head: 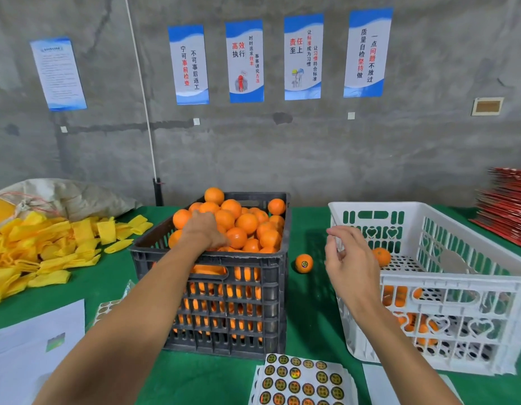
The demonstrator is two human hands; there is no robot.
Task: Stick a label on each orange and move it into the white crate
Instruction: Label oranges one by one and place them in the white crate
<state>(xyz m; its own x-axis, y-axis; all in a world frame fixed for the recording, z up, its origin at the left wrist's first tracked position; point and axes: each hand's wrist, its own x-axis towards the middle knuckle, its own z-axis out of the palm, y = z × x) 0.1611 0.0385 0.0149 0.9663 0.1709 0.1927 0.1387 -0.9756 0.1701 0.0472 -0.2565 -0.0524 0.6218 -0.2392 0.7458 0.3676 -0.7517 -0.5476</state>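
A black crate (pixel 253 290) heaped with oranges (pixel 247 223) stands in the middle of the green table. My left hand (pixel 205 229) lies palm down on that heap, its fingers bent down among the fruit and hidden. To the right stands the white crate (pixel 446 277), with an orange (pixel 382 256) and several more inside. In front of its left wall hovers my right hand (pixel 349 258), fingers relaxed and holding nothing. One labelled orange (pixel 304 263) sits on the table between the crates. A sheet of round labels (pixel 303 381) lies at the front edge.
Yellow foam nets (pixel 49 249) and a sack (pixel 63 197) fill the table's left side. A white paper (pixel 34 346) and another label sheet (pixel 107 308) lie at the front left. A red stack of flat cartons (pixel 507 211) stands at the far right.
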